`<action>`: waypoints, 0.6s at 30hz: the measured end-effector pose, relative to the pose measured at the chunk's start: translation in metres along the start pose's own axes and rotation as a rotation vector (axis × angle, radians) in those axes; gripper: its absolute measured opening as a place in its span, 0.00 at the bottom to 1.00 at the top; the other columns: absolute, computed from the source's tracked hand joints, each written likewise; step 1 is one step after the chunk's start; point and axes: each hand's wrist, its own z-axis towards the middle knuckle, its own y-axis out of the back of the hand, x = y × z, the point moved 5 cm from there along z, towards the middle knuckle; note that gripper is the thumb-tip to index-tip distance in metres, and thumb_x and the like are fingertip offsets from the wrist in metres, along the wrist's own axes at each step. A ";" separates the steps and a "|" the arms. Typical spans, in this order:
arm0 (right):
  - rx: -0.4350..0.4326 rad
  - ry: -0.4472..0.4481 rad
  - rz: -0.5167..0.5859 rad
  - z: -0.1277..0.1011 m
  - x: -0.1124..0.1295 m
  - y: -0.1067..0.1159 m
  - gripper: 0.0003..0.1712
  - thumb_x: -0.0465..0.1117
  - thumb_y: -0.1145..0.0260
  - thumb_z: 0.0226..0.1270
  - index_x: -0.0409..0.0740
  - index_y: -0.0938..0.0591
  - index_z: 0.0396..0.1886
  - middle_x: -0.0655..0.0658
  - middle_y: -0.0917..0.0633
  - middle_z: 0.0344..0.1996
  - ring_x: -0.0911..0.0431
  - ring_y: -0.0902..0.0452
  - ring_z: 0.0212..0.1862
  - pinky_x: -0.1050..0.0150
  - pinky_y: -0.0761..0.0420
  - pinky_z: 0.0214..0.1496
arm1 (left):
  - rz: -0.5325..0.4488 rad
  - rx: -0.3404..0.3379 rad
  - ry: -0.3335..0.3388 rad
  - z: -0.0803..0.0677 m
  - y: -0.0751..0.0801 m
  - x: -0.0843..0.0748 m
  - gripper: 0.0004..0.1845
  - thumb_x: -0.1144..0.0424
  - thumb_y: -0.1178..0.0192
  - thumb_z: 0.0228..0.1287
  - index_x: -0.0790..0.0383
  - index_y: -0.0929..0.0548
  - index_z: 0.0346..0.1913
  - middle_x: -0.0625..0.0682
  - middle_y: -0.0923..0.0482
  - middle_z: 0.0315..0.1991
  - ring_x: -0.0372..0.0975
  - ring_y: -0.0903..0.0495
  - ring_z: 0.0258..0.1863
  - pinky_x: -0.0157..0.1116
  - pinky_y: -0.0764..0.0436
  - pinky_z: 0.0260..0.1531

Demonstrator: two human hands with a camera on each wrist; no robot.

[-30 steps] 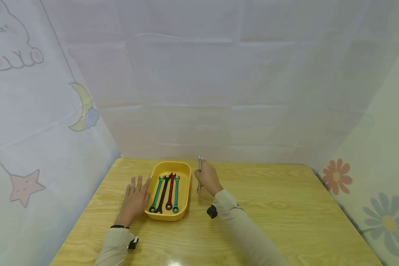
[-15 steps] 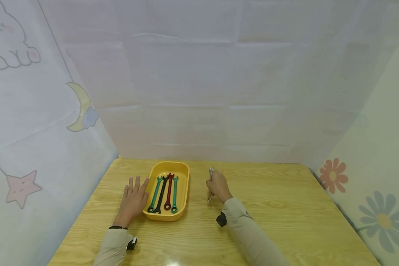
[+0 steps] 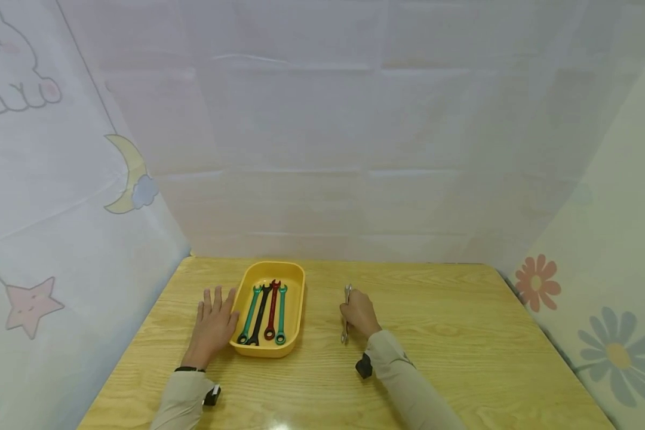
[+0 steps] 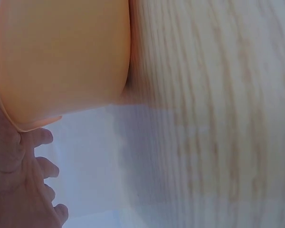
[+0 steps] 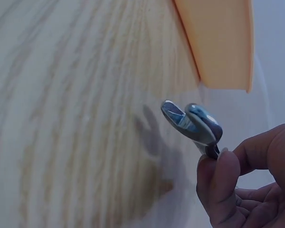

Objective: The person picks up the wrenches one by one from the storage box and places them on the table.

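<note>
My right hand [image 3: 361,313] grips a silver wrench [image 3: 346,316] by its middle, to the right of a yellow tray [image 3: 301,298]. In the right wrist view the wrench's open-ended head [image 5: 194,123] juts past the thumb and fingers, close over the table with its shadow beside it. Four-sided and shallow, the tray holds several wrenches: a green one [image 3: 251,316], a black one [image 3: 260,316], a red one [image 3: 272,310] and another green one [image 3: 282,316]. My left hand [image 3: 212,325] rests at the tray's left rim with its fingers spread straight; the left wrist view shows them beside the tray wall [image 4: 61,57].
A light wooden table [image 3: 435,358] carries everything. A pale cloth wall [image 3: 322,149] stands along its back edge, with printed side walls at left and right. Wrist cameras sit on both forearms, the right one [image 3: 364,365] low over the table.
My right hand has moved right and toward me with the silver wrench, away from the tray, and lower. The left hand stays at the tray's rim; the head view has shifted slightly.
</note>
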 end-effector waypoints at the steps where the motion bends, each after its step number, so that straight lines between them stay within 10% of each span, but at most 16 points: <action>1: 0.007 -0.003 0.003 -0.001 -0.001 -0.001 0.22 0.26 0.43 0.63 0.44 0.32 0.10 0.51 0.28 0.05 0.62 0.32 0.07 0.73 0.34 0.09 | 0.001 0.001 0.005 0.000 0.000 0.000 0.31 0.58 0.55 0.80 0.69 0.45 0.78 0.75 0.58 0.76 0.70 0.67 0.75 0.66 0.61 0.70; 18: 0.047 -0.030 -0.002 -0.007 -0.009 0.001 0.16 0.27 0.40 0.59 0.35 0.22 0.12 0.46 0.23 0.05 0.62 0.30 0.06 0.73 0.34 0.08 | -0.018 -0.003 0.074 -0.002 0.003 -0.001 0.35 0.56 0.54 0.79 0.72 0.51 0.78 0.77 0.62 0.76 0.70 0.69 0.74 0.67 0.62 0.70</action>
